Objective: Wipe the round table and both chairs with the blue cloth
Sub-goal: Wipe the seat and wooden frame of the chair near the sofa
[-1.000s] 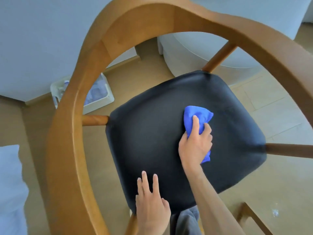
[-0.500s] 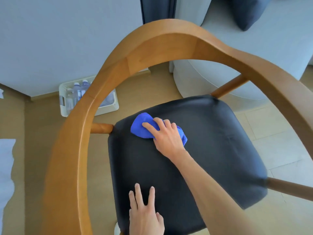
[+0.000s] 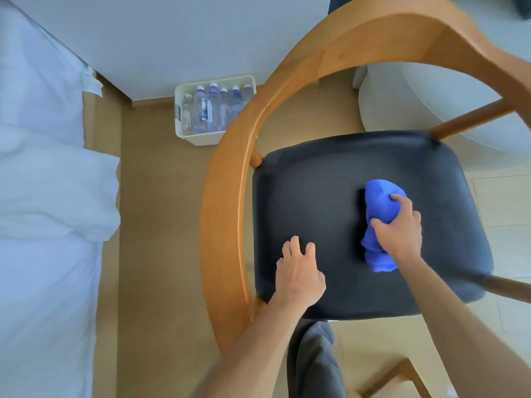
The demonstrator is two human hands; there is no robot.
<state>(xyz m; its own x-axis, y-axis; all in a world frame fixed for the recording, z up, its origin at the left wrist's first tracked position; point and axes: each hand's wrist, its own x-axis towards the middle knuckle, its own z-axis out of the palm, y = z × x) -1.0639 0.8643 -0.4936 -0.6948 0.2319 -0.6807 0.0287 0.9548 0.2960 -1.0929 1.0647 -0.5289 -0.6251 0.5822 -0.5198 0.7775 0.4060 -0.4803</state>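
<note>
Nearest the camera, a grey trouser leg at the front edge of the chair seat. On the near left corner of the seat, the left hand, empty, fingers loosely spread, bracing on the dark cushion. Further in, right of the seat's centre, the right hand closed over the bunched blue cloth, pressing it flat against the upholstery. Curving round the left and far sides of the seat, the wooden backrest, not under the cloth. Beyond the backrest, a white basket of bottles on the floor against the wall.

Apparently mid-step on wiping one chair, seat stage. Next, probably: sweep over the rest of the cushion, then along the wooden rail, with a re-grip for the curve. Round table not in view; progress there impossible to judge.
</note>
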